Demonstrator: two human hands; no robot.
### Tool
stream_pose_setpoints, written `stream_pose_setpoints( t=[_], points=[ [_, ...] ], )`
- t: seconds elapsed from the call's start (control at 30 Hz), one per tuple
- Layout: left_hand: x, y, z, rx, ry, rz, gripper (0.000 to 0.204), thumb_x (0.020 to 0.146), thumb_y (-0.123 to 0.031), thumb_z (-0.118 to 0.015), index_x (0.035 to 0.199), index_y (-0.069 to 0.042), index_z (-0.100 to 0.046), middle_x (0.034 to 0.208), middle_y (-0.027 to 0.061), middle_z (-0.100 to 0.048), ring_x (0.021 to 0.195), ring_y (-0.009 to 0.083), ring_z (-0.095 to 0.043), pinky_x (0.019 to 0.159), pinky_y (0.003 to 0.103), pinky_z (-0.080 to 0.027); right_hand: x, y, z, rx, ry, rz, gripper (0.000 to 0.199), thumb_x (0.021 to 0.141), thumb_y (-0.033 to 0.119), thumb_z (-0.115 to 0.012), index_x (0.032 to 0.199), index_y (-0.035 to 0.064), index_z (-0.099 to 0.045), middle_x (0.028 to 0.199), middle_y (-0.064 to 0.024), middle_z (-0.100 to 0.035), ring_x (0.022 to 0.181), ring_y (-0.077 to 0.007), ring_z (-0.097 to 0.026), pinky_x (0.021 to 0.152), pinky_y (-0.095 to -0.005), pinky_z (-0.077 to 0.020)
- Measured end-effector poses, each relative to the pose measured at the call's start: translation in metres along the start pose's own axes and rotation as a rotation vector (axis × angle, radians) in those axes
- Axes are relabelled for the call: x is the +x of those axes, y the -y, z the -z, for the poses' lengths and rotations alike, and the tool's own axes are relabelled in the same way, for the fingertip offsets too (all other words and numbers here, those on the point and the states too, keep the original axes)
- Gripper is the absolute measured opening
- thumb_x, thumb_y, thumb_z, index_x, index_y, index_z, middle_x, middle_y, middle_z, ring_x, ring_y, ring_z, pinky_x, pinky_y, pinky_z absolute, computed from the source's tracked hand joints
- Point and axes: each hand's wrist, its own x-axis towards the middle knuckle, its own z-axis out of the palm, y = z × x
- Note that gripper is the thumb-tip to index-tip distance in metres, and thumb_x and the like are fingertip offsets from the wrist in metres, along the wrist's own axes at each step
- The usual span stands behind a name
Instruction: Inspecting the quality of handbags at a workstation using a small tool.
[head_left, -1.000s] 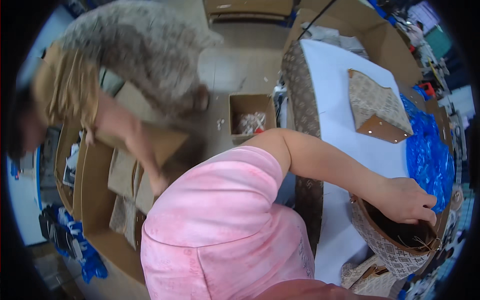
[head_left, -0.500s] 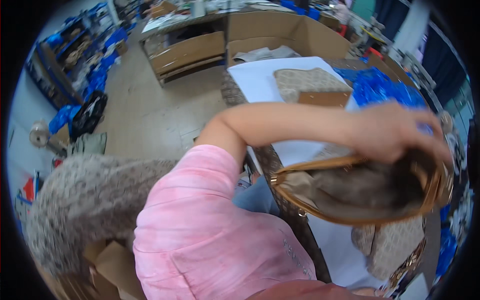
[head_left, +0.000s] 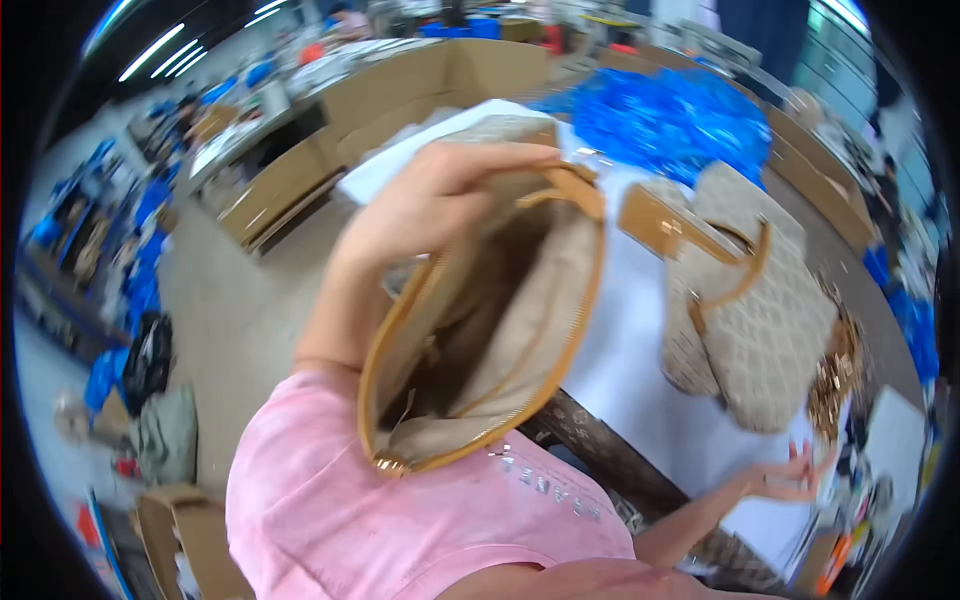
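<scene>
White-covered bench [head_left: 640, 390] lies at three o'clock; left hand [head_left: 430, 205] pinches the open handbag's [head_left: 490, 320] rim — keep its mouth wide while right hand [head_left: 785, 478] waits spread.

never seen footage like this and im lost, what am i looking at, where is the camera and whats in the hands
No machine here: a person wears a wide fisheye camera on the head, looking down, so edges bend and the pink shirt fills the bottom. The left hand grips the rim of an open beige handbag with tan trim, held up so its empty-looking inside shows. The right hand is open, low near the table edge, holding nothing. On the white table lie another beige handbag and a blue plastic heap.
</scene>
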Motion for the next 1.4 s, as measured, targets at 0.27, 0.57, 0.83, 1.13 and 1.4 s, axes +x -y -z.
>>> stream_pose_setpoints(
  t=[0.27, 0.57, 0.83, 1.13, 1.4],
  points=[
    [0.017, 0.038, -0.039, -0.022, -0.036, -0.183, 0.054, 0.074, 0.001, -0.048, 0.123, -0.014, -0.065, 0.105, 0.0177, -0.068, 0.088, 0.0357, -0.064, 0.08, 0.038, -0.052, -0.001, -0.051, 0.051, -0.194, -0.078, -0.022, 0.042, 0.094, 0.029, -0.063, 0.116, 0.0001, -0.042, 0.111, -0.0178, -0.055, 0.085, -0.0251, -0.054, 0.074, -0.0399, -0.0499],
    [-0.066, 0.054, -0.032, -0.272, -0.24, -0.069, 0.047, 0.082, 0.012, -0.045, 0.121, -0.005, -0.065, 0.116, 0.012, -0.068, 0.103, 0.022, -0.066, 0.089, 0.03, -0.048, 0.005, 0.037, -0.002, 0.142, 0.002, -0.081, 0.017, 0.091, 0.006, -0.053, 0.094, -0.0109, -0.052, 0.131, -0.0297, -0.051, 0.09, -0.0324, -0.065, 0.064, -0.0377, -0.0566],
    [-0.144, 0.038, -0.028, -0.054, -0.603, -0.209, 0.047, 0.083, 0.014, -0.042, 0.12, -0.002, -0.065, 0.115, 0.0152, -0.067, 0.107, 0.0244, -0.065, 0.092, 0.03, -0.047, -0.078, 0.319, -0.049, 0.899, 0.862, 0.221, 0.049, 0.083, 0.017, -0.076, 0.107, 0.0108, -0.034, 0.144, -0.0362, -0.033, 0.111, -0.0412, -0.06, 0.079, -0.0416, -0.0583],
    [-0.224, 0.04, -0.009, 0.053, -0.444, -0.346, 0.034, 0.076, 0.007, -0.053, 0.105, -0.002, -0.071, 0.122, 0.0105, -0.065, 0.097, 0.0254, -0.068, 0.08, 0.03, -0.054, -0.122, 0.33, -0.062, 0.807, 1.061, 0.182, 0.034, 0.084, -0.008, -0.063, 0.098, 0.0071, -0.036, 0.137, -0.0328, -0.046, 0.119, -0.0411, -0.058, 0.087, -0.0362, -0.0533],
    [-0.253, 0.042, -0.032, 0.408, -0.121, -0.434, 0.011, 0.069, -0.006, -0.066, 0.079, -0.005, -0.072, 0.119, 0.0055, -0.068, 0.064, 0.014, -0.062, 0.05, 0.028, -0.049, -0.16, 0.285, -0.066, 0.877, 0.982, 0.053, 0.03, 0.088, -0.008, -0.059, 0.098, 0.0066, -0.034, 0.12, -0.035, -0.054, 0.121, -0.0404, -0.054, 0.09, -0.0364, -0.0519]
  ],
)
